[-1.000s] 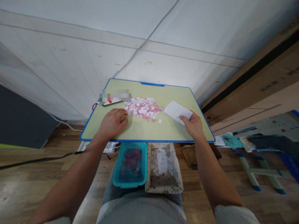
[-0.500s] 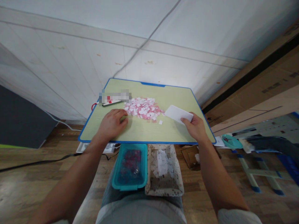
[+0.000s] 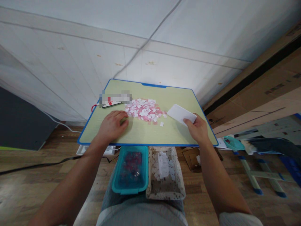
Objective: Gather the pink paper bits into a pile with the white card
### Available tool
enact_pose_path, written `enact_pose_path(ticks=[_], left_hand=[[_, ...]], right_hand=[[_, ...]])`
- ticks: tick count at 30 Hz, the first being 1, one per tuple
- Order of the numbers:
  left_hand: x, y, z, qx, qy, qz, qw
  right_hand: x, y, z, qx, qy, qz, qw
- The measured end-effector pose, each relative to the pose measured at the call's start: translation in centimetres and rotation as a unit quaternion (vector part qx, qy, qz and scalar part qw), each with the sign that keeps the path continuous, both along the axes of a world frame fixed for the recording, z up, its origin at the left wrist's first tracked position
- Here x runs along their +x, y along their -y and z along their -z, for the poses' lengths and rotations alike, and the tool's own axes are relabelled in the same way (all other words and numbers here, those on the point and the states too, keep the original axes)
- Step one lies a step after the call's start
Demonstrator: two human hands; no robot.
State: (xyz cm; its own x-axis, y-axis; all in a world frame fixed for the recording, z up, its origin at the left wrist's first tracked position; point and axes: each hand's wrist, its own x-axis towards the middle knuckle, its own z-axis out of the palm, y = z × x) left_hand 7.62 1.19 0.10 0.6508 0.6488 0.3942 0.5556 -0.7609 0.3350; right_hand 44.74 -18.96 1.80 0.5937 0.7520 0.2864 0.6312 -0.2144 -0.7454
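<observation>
A heap of small pink and white paper pieces (image 3: 143, 110) lies mid-table, with one loose white square (image 3: 161, 124) in front of it. My left hand (image 3: 114, 124) rests on the tabletop at the heap's left edge. Its fingers are bent, with a gap between thumb and forefinger, and nothing shows in it. On the right, my right hand (image 3: 197, 125) grips a white card (image 3: 181, 113) by its near right end, thumb on top. The card tilts over the table just right of the heap; whether it is one sheet or several I cannot tell.
The folding table (image 3: 169, 136) has a blue rim. A blurred-out flat object (image 3: 115, 99) lies at its left. On my lap sit a teal tub (image 3: 115, 180) of dark red pieces and a stained white tub (image 3: 166, 194) with paper scraps. Cardboard boxes (image 3: 256, 91) stand right.
My right hand has shifted slightly to the right with the white card. My left hand stays nearly where it was beside the heap.
</observation>
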Motion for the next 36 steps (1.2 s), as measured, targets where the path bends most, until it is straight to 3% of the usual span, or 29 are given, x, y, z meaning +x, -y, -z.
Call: enact_pose_path(ticks=[3, 7, 13, 17, 22, 28, 36], left_hand=[[0.0, 0.1, -0.1, -0.002, 0.0, -0.003, 1.0], [0.0, 0.1, -0.1, -0.004, 0.001, -0.001, 1.0], [0.0, 0.0, 0.0, -0.011, 0.005, -0.004, 1.0], [0.0, 0.0, 0.0, -0.008, 0.001, -0.003, 1.0], [-0.1, 0.0, 0.0, -0.002, -0.002, -0.001, 1.0], [-0.1, -0.1, 0.1, -0.006, 0.0, -0.003, 1.0], [0.0, 0.1, -0.1, -0.008, 0.0, 0.0, 1.0]], right_hand=[[0.1, 0.1, 0.1, -0.016, -0.008, -0.032, 0.999], [0.5, 0.1, 0.3, 0.002, 0.004, 0.015, 1.0], [0.9, 0.7, 0.2, -0.012, 0.021, 0.023, 0.999], [1.1, 0.9, 0.1, -0.007, 0.063, 0.079, 0.995], [0.8, 0.0, 0.4, -0.013, 0.041, 0.026, 0.999], [1.1, -0.8, 0.7, 0.007, 0.046, 0.07, 0.996], [0.8, -0.7, 0.3, -0.002, 0.053, 0.049, 0.997]])
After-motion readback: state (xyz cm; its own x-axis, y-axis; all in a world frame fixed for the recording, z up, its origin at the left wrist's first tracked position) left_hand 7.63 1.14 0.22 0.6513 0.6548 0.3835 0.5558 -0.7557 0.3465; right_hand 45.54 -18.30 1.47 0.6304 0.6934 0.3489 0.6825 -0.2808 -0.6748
